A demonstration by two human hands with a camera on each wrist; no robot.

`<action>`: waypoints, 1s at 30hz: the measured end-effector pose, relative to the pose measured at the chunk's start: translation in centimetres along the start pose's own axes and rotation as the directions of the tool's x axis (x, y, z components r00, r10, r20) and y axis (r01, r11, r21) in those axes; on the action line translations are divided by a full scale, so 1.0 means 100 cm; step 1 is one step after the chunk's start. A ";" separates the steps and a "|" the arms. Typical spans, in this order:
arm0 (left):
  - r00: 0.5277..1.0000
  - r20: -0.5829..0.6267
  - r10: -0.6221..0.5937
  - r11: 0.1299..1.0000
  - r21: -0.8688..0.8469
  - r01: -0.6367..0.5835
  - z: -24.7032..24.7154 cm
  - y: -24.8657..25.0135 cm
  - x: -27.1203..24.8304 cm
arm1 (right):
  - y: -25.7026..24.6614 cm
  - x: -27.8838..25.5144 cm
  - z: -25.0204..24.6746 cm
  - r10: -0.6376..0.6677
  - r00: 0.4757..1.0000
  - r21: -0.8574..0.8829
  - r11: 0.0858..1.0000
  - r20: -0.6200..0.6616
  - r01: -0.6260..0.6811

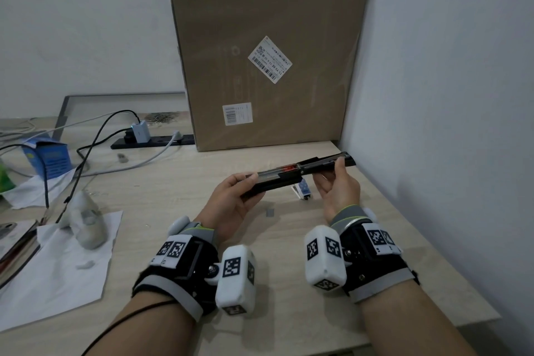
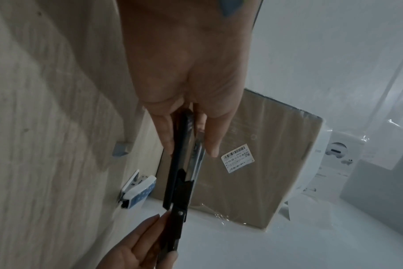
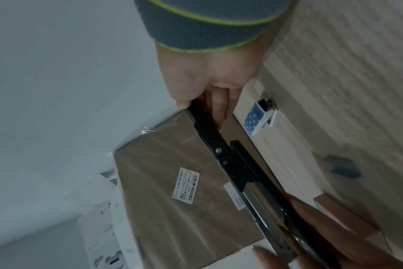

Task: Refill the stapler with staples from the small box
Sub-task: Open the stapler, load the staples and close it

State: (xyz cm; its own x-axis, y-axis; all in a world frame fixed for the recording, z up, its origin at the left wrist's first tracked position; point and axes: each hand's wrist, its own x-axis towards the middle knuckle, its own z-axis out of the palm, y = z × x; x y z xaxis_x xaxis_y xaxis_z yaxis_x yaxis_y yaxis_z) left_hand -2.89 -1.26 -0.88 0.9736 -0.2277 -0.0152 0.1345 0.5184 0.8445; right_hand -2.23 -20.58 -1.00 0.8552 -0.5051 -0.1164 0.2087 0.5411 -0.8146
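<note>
A long black metal stapler (image 1: pixel 297 175), swung open so its silver staple channel shows, is held above the pale wood-grain table (image 1: pixel 289 240) by both hands. The left hand (image 1: pixel 234 199) grips its near end between thumb and fingers, and the right hand (image 1: pixel 338 188) pinches the far end. A small blue-and-white staple box (image 1: pixel 302 189) lies open on the table just below the stapler, in front of a big upright brown cardboard box (image 1: pixel 268 46).
</note>
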 end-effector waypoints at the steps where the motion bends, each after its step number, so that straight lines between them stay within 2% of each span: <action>1: 0.999 0.003 -0.051 0.999 0.016 0.051 0.000 0.001 -0.001 | 0.000 0.000 0.000 0.007 1.000 0.007 1.000 0.000 -0.007; 4: 0.965 0.014 -0.263 0.963 0.058 0.262 0.004 0.002 -0.008 | -0.001 0.001 -0.002 0.040 0.999 0.013 0.999 -0.002 -0.040; 6: 0.924 0.122 -0.364 0.931 0.094 0.354 0.007 0.003 -0.014 | 0.000 0.003 -0.003 0.059 0.998 -0.017 0.998 -0.006 -0.059; 8: 0.880 0.229 -0.417 0.907 0.166 0.387 0.010 0.002 -0.016 | 0.001 0.002 -0.002 0.056 0.998 -0.071 0.996 -0.012 -0.057; 10: 0.862 0.268 -0.431 0.896 0.236 0.375 0.014 0.001 -0.018 | 0.003 0.001 -0.001 0.047 0.999 -0.113 0.993 0.005 -0.046; 15: 0.905 0.226 -0.360 0.914 0.280 0.293 0.018 -0.006 -0.018 | 0.005 -0.003 0.004 0.043 0.995 -0.142 0.989 0.085 -0.031; 17: 0.925 0.201 -0.324 0.933 0.231 0.276 0.017 -0.006 -0.016 | 0.005 -0.004 0.005 0.018 0.990 -0.189 0.982 0.137 0.008; 20: 0.955 0.158 -0.252 0.967 0.067 0.245 0.015 -0.002 -0.012 | 0.006 -0.008 0.005 -0.040 0.978 -0.361 0.926 0.202 0.113; 22: 0.978 0.086 -0.190 0.981 -0.035 0.193 0.012 0.001 -0.008 | 0.006 -0.011 0.005 -0.052 0.960 -0.490 0.851 0.275 0.187; 27: 0.994 -0.084 -0.076 0.986 -0.153 0.062 0.004 0.004 -0.001 | 0.012 -0.019 0.005 0.104 0.869 -0.681 0.668 0.483 0.299; 30: 0.991 -0.121 -0.060 0.988 -0.149 0.041 0.003 0.002 0.000 | 0.016 -0.018 0.005 0.174 0.805 -0.762 0.482 0.567 0.432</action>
State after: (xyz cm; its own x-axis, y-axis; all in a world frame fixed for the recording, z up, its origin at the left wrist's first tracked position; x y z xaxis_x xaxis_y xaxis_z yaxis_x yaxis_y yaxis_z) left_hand -2.95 -1.36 -0.53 0.9790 -0.1567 -0.1305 0.2007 0.6257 0.7538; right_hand -3.26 -18.47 -1.83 0.9939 0.0684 0.0864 0.1086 -0.4702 -0.8759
